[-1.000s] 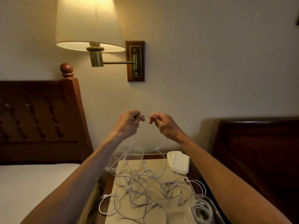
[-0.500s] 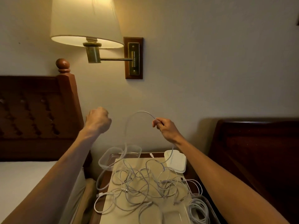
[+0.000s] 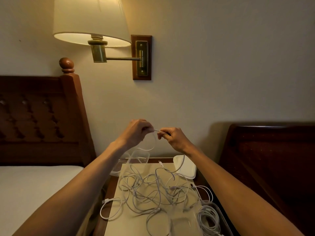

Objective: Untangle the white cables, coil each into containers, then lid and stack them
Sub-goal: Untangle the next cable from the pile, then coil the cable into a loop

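Both hands raised, pinching one white cable above the tangle.

Head view: the left hand [image 3: 136, 132] and right hand [image 3: 172, 137] sit close together at the centre, fingers curled, each pinching the same cable [image 3: 154, 138], with a short stretch bridging them; it hangs in a loop and runs down toward 6 o'clock into the tangle [image 3: 153, 191] on the worktop [image 3: 153, 223]. The cables look light, thin and limp, likely to snag on each other, so it seems best to hold near a plug end and feed slack through rather than tug. One coil [image 3: 208, 218] already lies in a container [image 3: 221, 210] at 5 o'clock. An empty container [image 3: 136, 155] stands below the left hand; a lid [image 3: 185, 166] lies below the right wrist.
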Available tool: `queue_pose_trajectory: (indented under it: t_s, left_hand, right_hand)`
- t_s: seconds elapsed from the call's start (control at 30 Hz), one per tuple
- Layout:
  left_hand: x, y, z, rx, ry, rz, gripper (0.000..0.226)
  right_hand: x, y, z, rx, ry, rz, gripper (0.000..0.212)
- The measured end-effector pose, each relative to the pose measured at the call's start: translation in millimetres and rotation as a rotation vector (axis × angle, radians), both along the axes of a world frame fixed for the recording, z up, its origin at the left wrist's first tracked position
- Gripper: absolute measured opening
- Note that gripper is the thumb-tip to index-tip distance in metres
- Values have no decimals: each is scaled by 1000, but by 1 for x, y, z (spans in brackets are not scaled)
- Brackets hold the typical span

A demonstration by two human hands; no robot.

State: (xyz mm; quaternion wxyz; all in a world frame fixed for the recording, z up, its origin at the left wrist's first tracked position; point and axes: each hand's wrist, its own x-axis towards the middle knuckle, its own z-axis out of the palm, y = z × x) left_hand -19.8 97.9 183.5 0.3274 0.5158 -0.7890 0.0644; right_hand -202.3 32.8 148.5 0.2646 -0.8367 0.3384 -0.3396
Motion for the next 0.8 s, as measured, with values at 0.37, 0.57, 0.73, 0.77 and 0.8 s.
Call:
queue_pose_trajectory:
  t_s: [0.37, 0.57, 0.73, 0.77, 0.8]
  left_hand:
    - [35, 28, 24, -442, 393, 283, 11]
    - [52, 33, 11, -413, 487, 376, 13]
    - [58, 34, -36, -120, 413, 427, 17]
    - [57, 35, -48, -83, 372, 428, 18]
    - [56, 36, -57, -63, 326, 421, 19]
  right_hand:
    - [-18, 13, -45, 303, -203, -39, 31]
    - [-18, 12, -27, 466, -390, -4, 30]
    - [-24, 14, 16, 708, -708, 185, 29]
    - [-27, 15, 25, 768, -749, 245, 30]
    - [-29, 15, 33, 820, -781, 297, 32]
